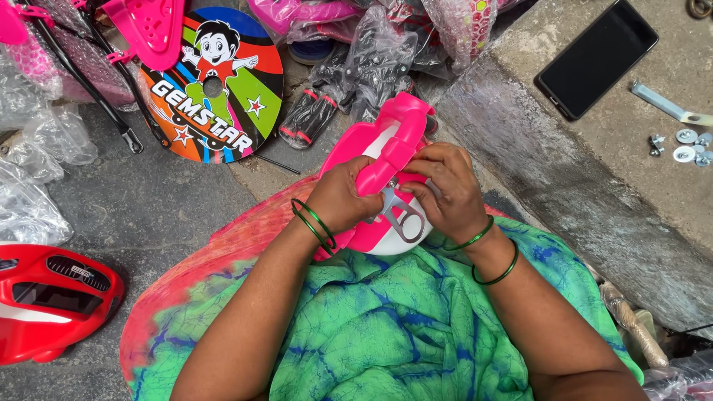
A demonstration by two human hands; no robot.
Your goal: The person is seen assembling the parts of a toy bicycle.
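A pink and white plastic part (392, 145) rests on my lap, its pink bar pointing away from me. My left hand (340, 199) wraps around the lower pink bar from the left. My right hand (444, 189) grips the part from the right, fingers pressed on the pink bar and on a grey metal bracket (402, 215) with a round hole at the part's near end. Green bangles circle both wrists. The underside of the part is hidden by my hands.
A round, colourful disc with a cartoon figure (215, 85) lies ahead left, a red plastic shell (52, 297) at the left. Plastic-wrapped pink parts (371, 52) are heaped ahead. On the concrete ledge (549, 178) lie a black phone (596, 58), a metal strip (668, 104), washers and bolts (687, 145).
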